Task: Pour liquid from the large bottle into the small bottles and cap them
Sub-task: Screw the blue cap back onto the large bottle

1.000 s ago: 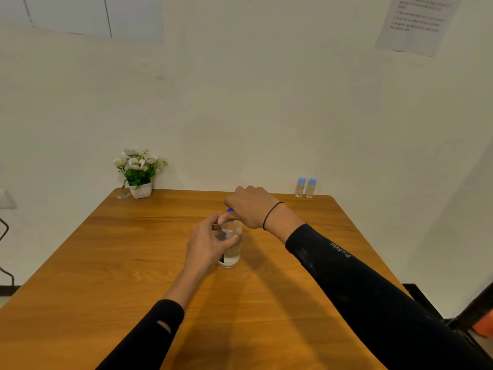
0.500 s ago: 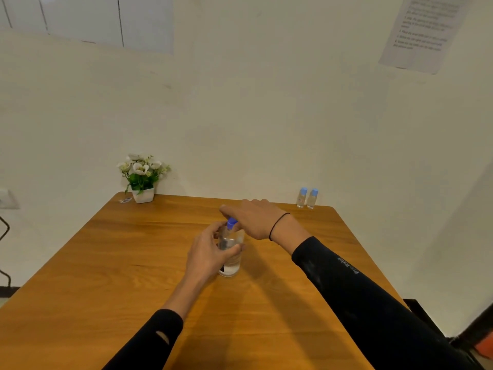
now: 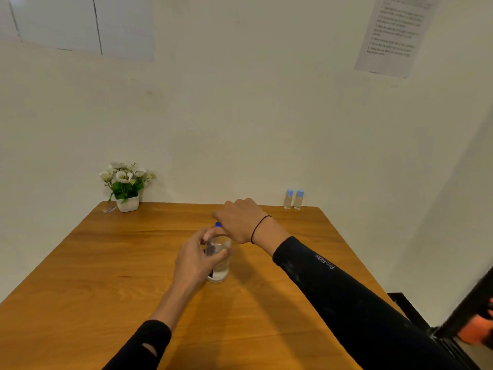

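A clear large bottle (image 3: 221, 268) with a blue cap (image 3: 218, 224) stands upright near the middle of the wooden table (image 3: 106, 276). My left hand (image 3: 196, 259) is wrapped around the bottle's body. My right hand (image 3: 238, 221) lies over the top, fingers closed on the blue cap, most of which is hidden. Two small bottles (image 3: 293, 199) with light blue caps stand side by side at the table's far right edge by the wall.
A white pot of white flowers (image 3: 125, 184) sits at the far left corner, with a small clear wrapper (image 3: 108, 209) beside it. A wall runs along the table's far edge. A dark frame with something orange (image 3: 474, 324) is off the table's right.
My right hand has stayed on the cap, its fingers shifting slightly around it. The left hand keeps hold of the bottle. The camera has tilted upward a little.
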### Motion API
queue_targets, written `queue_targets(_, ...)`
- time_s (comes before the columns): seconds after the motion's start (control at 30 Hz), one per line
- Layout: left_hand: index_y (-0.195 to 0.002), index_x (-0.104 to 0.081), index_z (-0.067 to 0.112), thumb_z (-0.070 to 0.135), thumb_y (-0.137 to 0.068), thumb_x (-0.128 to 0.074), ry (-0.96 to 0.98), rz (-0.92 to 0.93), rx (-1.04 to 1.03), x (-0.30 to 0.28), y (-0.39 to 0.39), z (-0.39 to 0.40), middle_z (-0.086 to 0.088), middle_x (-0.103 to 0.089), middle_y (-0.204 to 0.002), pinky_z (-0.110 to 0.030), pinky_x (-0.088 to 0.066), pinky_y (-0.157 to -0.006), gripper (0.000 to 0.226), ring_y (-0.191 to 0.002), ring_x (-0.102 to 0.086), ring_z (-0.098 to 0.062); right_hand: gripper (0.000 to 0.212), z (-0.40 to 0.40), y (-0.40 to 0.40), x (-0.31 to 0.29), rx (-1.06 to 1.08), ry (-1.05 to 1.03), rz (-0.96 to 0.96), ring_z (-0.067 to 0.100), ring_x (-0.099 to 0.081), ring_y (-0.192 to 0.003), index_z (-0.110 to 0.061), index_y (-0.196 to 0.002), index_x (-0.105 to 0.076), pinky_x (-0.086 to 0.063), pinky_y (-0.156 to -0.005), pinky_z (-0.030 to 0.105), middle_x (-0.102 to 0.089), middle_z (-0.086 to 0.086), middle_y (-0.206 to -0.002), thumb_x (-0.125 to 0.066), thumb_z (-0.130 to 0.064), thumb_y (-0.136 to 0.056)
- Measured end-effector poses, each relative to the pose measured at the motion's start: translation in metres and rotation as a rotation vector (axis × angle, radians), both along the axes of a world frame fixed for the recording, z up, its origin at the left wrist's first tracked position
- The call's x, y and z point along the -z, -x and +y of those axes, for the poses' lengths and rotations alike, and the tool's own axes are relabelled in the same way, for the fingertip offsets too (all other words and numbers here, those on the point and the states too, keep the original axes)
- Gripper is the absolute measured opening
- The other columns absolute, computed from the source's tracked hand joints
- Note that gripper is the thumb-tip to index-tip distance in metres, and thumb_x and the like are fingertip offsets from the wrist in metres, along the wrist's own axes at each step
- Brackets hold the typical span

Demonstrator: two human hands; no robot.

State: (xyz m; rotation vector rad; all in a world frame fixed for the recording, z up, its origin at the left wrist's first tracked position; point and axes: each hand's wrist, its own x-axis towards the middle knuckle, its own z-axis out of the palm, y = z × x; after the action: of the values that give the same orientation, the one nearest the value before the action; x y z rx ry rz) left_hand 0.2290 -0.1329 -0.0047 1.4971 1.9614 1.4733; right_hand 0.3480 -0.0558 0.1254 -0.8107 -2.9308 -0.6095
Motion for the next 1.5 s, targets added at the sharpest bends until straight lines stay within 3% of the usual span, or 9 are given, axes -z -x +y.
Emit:
queue_targets(0.17, -0.145, -0.059, 0.024, 0.052, -0.071, -0.092, 0.010, -0.013, -0.015, 0.003, -0.001, 0.002, 0.010, -0.067, -0.132, -0.039, -0.061, -0.093, 0.086, -0.117, -0.062, -0.013, 0.021, 0.000, -0.004, -0.008, 0.006, 0.231, -0.019, 0.028, -0.056, -0.079, -0.021, -0.123, -0.052, -0.029, -0.054, 0.027, -0.055, 0.005, -0.097, -0.059, -0.023, -0.104)
queue_targets(0.33, -0.133, -0.065, 0.029, 0.053, -0.071, -0.090, -0.008, -0.021, 0.007, 0.003, 0.001, 0.001, 0.013, -0.071, -0.118, -0.043, -0.064, -0.088, 0.071, -0.110, -0.066, -0.011, 0.046, 0.003, 0.001, -0.004, 0.052, 0.072, -0.037, 0.022, -0.050, -0.066, -0.021, -0.098, -0.050, -0.028, -0.052, 0.031, -0.043, -0.001, -0.077, -0.049, -0.067, -0.099)
queue_targets(0.53, -0.140, -0.062, 0.024, 0.052, -0.070, -0.093, 0.005, -0.025, -0.003, 0.001, 0.000, 0.002, 0.010, -0.069, -0.127, -0.041, -0.062, -0.091, 0.081, -0.114, -0.064, -0.012, 0.019, 0.005, -0.005, 0.000, -0.044, 0.151, -0.039, 0.029, -0.064, -0.079, -0.024, -0.120, -0.051, -0.037, -0.055, 0.031, -0.059, 0.002, -0.091, -0.060, -0.028, -0.104)
queue_targets(0.67, -0.136, -0.064, 0.027, 0.055, -0.070, -0.090, 0.008, -0.015, 0.002, 0.002, 0.001, 0.001, 0.011, -0.070, -0.122, -0.041, -0.063, -0.087, 0.077, -0.113, -0.065, -0.012, 0.046, 0.004, -0.004, -0.002, 0.008, 0.069, -0.031, 0.026, -0.053, -0.069, -0.021, -0.117, -0.052, -0.035, -0.056, 0.034, -0.044, 0.000, -0.078, -0.054, -0.062, -0.098)
queue_targets(0.8, -0.142, -0.062, 0.024, 0.050, -0.070, -0.094, 0.002, -0.020, -0.014, 0.000, -0.001, 0.001, 0.010, -0.069, -0.128, -0.042, -0.062, -0.090, 0.082, -0.113, -0.065, -0.013, 0.023, 0.002, -0.006, -0.004, -0.040, 0.192, -0.029, 0.030, -0.060, -0.075, -0.023, -0.121, -0.048, -0.038, -0.057, 0.032, -0.055, 0.004, -0.089, -0.062, -0.022, -0.102)
queue_targets(0.97, -0.134, -0.065, 0.028, 0.057, -0.069, -0.090, 0.007, -0.013, 0.010, 0.000, 0.000, 0.000, 0.012, -0.070, -0.122, -0.036, -0.061, -0.085, 0.076, -0.112, -0.065, -0.012, 0.038, 0.001, 0.001, -0.007, 0.023, 0.079, -0.054, 0.021, -0.045, -0.063, -0.021, -0.107, -0.050, -0.030, -0.052, 0.031, -0.041, 0.000, -0.078, -0.053, -0.058, -0.101)
queue_targets(1.1, -0.139, -0.062, 0.024, 0.051, -0.071, -0.093, -0.008, -0.025, 0.002, -0.002, -0.002, 0.001, 0.014, -0.066, -0.125, -0.032, -0.058, -0.086, 0.080, -0.114, -0.063, -0.012, 0.023, 0.002, 0.000, -0.003, -0.020, 0.179, -0.051, 0.027, -0.058, -0.073, -0.020, -0.117, -0.052, -0.034, -0.054, 0.031, -0.051, 0.002, -0.086, -0.064, -0.032, -0.102)
queue_targets(1.27, -0.124, -0.068, 0.033, 0.061, -0.067, -0.088, -0.009, -0.017, 0.014, -0.001, 0.000, -0.001, 0.018, -0.072, -0.111, -0.036, -0.062, -0.079, 0.067, -0.105, -0.068, -0.010, 0.043, 0.003, 0.003, 0.003, 0.068, 0.046, -0.006, 0.022, -0.049, -0.067, -0.019, -0.097, -0.049, -0.036, -0.058, 0.033, -0.048, 0.002, -0.084, -0.047, -0.061, -0.103)
queue_targets(1.5, -0.131, -0.064, 0.032, 0.058, -0.069, -0.089, 0.005, -0.002, -0.003, -0.001, -0.002, -0.001, 0.014, -0.070, -0.121, -0.038, -0.060, -0.085, 0.072, -0.111, -0.064, -0.011, 0.031, 0.004, 0.001, -0.002, 0.097, 0.199, 0.050, 0.026, -0.056, -0.078, -0.018, -0.097, -0.048, -0.035, -0.060, 0.032, -0.050, 0.006, -0.092, -0.058, -0.047, -0.103)
